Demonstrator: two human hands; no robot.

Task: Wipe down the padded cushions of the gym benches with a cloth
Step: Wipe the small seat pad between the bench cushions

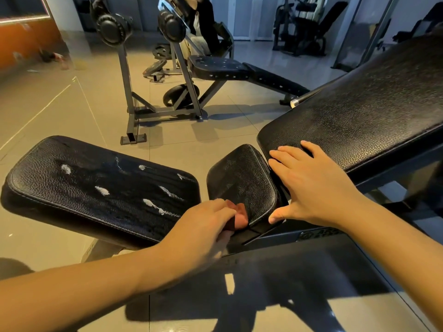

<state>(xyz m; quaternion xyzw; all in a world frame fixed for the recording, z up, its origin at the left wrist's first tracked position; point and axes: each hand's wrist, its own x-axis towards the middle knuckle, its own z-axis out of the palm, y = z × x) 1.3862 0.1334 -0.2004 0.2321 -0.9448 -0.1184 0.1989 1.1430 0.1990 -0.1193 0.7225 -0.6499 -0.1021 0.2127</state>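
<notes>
Black seat cushion [242,183]: small, pebbled leather, set between a wide pad on the left and a long backrest on the right.
Cloth [239,215]: reddish-brown and bunched, pressed against the seat cushion's near lower-left edge.
Left hand [203,231]: fingers curled over the cloth, gripping it at that edge.
Right hand [311,188]: spread wide, holding nothing. The fingertips lie flat on the backrest's near end and the thumb sits at the seat cushion's near right corner.
Backrest [359,111]: black, grained, rising away to the right.
Wide pad [96,188]: black with white scuffed patches, just beside the seat cushion.
Behind: another bench [223,67] on the tiled floor [72,104], with weight plates [155,67] near its frame.
</notes>
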